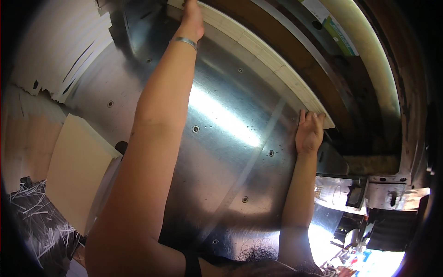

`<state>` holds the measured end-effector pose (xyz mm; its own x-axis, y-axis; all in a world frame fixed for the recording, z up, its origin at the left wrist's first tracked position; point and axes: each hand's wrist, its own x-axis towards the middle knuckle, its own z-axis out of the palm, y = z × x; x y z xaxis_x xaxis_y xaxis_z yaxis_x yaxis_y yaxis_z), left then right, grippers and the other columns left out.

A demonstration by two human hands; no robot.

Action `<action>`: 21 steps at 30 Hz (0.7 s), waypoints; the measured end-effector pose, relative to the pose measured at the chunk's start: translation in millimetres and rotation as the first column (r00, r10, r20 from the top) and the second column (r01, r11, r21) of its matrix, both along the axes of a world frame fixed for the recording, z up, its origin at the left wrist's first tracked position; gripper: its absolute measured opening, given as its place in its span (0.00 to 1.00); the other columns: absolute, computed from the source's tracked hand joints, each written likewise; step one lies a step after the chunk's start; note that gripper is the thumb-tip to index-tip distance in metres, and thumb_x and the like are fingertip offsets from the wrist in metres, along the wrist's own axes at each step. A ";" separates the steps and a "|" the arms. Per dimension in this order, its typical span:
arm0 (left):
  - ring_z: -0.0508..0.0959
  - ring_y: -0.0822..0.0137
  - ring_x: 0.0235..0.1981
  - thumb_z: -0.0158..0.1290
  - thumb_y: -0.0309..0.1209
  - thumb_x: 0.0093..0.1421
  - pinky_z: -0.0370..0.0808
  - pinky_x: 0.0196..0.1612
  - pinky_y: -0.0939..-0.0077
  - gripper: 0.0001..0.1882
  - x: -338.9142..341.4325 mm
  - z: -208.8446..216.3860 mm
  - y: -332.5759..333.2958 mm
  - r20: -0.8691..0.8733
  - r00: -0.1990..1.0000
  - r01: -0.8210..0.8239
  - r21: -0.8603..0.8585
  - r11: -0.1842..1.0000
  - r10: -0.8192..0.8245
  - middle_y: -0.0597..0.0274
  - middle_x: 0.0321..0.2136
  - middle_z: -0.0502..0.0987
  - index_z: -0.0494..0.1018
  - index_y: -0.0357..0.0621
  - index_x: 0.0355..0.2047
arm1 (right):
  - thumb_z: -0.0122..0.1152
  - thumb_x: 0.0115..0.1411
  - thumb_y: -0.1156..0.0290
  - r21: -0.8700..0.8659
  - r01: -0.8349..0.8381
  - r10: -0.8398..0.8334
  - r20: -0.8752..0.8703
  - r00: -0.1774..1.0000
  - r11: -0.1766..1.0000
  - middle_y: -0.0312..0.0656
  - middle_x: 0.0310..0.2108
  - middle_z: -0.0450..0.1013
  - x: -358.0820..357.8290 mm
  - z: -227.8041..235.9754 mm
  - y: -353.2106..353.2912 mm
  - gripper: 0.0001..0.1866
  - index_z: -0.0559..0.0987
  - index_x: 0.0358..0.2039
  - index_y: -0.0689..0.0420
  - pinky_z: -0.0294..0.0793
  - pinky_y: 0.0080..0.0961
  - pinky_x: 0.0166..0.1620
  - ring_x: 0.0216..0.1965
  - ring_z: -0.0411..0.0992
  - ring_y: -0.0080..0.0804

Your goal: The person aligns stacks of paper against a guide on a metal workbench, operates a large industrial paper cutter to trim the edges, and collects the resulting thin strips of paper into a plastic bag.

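A long, low stack of cream sheets (258, 44), looking like paper or card, runs along the back of the steel table (221, 152) beneath a dark bar. My left arm stretches far forward, and my left hand (191, 21) lies at the stack's left part. The picture's upper edge cuts off its fingers. My right hand (310, 134) is at the stack's right end, its fingers bent against the edge and gripping there.
A cream block of sheets (83, 166) stands at the left. Below it lie thin white paper trimmings (39, 212). Torn-edged pale sheets (60, 51) fill the upper left. A brown machine beam (318, 60) arches over the back. Metal machine parts (387, 194) are at the right.
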<state>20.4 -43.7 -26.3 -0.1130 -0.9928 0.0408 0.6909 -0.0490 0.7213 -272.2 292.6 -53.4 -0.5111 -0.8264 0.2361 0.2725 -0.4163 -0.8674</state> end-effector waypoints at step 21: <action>0.21 0.50 0.75 0.48 0.61 0.62 0.29 0.74 0.61 0.62 -156.1 24.0 186.1 0.379 0.909 0.155 0.077 0.985 -0.172 0.34 0.71 0.18 0.23 0.24 0.69 | 0.55 0.62 0.77 -0.018 0.045 -0.045 0.011 0.999 0.999 0.30 0.45 0.60 19.5 13.5 -1.1 0.26 0.59 0.58 0.48 0.50 0.36 0.67 0.49 0.61 0.20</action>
